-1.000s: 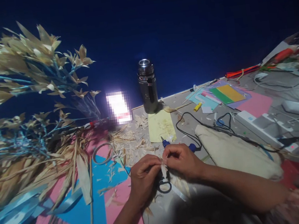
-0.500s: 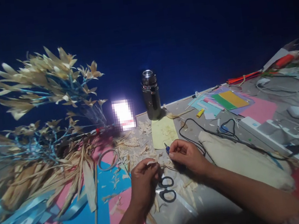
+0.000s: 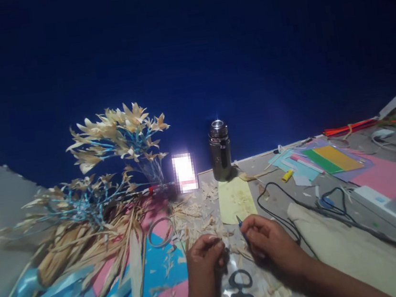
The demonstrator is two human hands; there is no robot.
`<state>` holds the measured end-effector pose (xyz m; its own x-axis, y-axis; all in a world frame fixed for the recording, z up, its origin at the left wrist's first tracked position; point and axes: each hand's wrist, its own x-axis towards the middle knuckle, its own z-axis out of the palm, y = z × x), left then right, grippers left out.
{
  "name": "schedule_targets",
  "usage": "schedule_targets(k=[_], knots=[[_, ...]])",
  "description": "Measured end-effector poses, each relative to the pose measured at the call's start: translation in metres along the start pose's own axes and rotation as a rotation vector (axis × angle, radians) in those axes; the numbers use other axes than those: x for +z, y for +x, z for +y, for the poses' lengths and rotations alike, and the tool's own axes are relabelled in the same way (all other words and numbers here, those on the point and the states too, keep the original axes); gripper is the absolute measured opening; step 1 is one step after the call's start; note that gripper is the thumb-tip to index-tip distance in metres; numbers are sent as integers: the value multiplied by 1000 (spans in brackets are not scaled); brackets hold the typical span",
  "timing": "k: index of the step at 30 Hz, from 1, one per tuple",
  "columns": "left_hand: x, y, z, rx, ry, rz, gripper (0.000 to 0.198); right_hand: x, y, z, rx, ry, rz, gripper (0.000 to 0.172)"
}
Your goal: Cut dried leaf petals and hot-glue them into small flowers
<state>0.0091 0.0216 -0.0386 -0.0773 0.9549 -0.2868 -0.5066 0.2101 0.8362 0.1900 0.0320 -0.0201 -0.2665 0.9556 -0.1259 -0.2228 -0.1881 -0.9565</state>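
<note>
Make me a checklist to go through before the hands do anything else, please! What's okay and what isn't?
1. Blue tool held in the right hand: ok, its tip points forward.
2. Tip apart from the left hand: ok, there is a gap.
3. Tip cool: cannot tell by looking.
4. Something pinched in the left hand: cannot tell, its fingers are curled in.
5. Surface around the hands free of scraps: not ok, they lie all about.
6. Scissors set down: ok, though their blades are hard to make out.

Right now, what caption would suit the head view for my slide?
A right hand grips a pointed blue tool near black-handled scissors.
</note>
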Motion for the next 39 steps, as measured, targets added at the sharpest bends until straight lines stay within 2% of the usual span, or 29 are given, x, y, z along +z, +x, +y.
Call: schedule_targets(k=[7, 12, 15, 18, 20, 21, 24, 29, 34, 39], knots=[[-2, -1, 1, -3, -40, 32, 32, 2, -2, -8, 83, -108, -89, 28], [-1, 1, -2, 1, -78, 54, 35, 2, -3, -2, 80, -80, -56, 36], [-5, 7, -11, 9, -74, 90, 39, -2, -2, 1, 59, -22, -89, 46], [-9, 11, -16, 9, -78, 90, 42, -2, -1, 0, 35, -184, -215, 44], [-11, 12, -16, 19, -65, 86, 42, 0, -3, -3, -34, -352, -327, 40], [-12, 12, -14, 28, -51, 84, 42, 2, -4, -5, -91, -436, -335, 36], [-13, 11, -8, 58, -4, 88, 40, 6, -6, -6, -211, -634, -239, 10], [-12, 13, -3, 92, 6, 122, 43, 4, -4, -13, -185, -809, -172, 31], [-9, 6, 7, 67, 6, 116, 47, -8, 12, -41, -169, -1006, -100, 24], [-6, -7, 25, 33, 34, 139, 44, -22, 60, -74, -187, -1233, 0, 21]])
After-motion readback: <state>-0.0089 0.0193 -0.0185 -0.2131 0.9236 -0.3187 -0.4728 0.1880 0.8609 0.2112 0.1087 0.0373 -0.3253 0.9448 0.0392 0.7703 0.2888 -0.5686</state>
